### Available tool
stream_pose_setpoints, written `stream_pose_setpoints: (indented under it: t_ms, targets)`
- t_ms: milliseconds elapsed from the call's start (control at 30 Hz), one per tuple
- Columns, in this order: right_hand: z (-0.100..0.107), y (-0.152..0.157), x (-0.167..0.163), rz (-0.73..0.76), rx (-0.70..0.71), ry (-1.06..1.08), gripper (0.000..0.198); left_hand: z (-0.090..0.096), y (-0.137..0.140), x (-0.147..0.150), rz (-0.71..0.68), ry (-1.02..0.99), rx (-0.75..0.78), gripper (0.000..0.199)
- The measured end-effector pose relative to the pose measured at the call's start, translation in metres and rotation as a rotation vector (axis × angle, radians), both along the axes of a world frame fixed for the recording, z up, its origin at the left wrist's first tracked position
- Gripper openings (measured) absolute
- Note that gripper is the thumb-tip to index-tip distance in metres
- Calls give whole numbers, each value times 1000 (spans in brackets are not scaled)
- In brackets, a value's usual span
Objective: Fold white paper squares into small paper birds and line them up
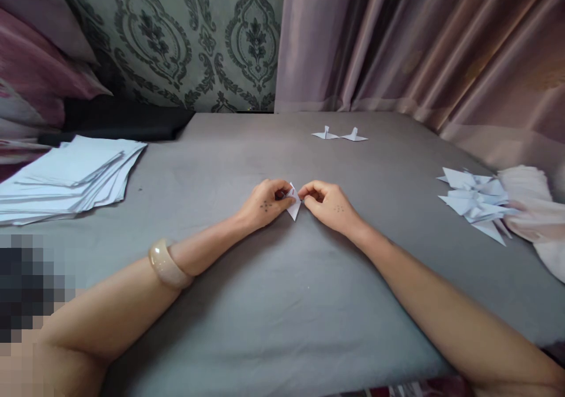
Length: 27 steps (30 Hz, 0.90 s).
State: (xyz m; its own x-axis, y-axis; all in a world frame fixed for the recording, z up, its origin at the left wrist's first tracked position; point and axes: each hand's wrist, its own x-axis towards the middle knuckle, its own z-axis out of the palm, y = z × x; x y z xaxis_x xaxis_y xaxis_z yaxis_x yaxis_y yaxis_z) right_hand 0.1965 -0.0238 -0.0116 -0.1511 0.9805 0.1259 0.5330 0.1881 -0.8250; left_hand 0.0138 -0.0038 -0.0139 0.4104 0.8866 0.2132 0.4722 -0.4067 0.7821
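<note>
A small folded piece of white paper (295,207), pointed at its lower end, is held up between my hands over the middle of the grey cloth. My left hand (268,204) pinches it between thumb and fingers from the left. At its right edge, the thumb and forefinger of my right hand (329,205) are pressed together on a tip of the paper. The fingers partly cover the paper, so its full shape is hidden. Farther back stand two folded paper cranes (326,133) side by side, wings spread.
A loose stack of white paper sheets (66,176) lies at the left, before a black folded cloth (128,119). Several folded paper pieces (474,197) are heaped at the right, beside pale fabric (525,188). A patterned wall (203,37) and pink curtains (335,37) border the back.
</note>
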Motion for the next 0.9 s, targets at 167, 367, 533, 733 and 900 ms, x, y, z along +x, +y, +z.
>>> stream_pose_setpoints:
  t_ms: [167, 367, 533, 733, 900]
  targets:
    - [2, 0, -2, 3, -36, -28, 18, 4, -1, 2, -6, 12, -2, 13]
    - [14, -2, -9, -20, -61, -33, 23, 4, -1, 2, 9, 36, -19, 16]
    - [16, -1, -12, -42, -78, -26, 38, 2, -1, 1, 25, 116, 92, 16]
    - [19, 1, -11, -64, -174, -6, 45, -6, 2, -1, -62, 277, 383, 19]
    - [28, 0, -11, -69, -294, 40, 32, -6, 0, -3, -101, 365, 496, 20]
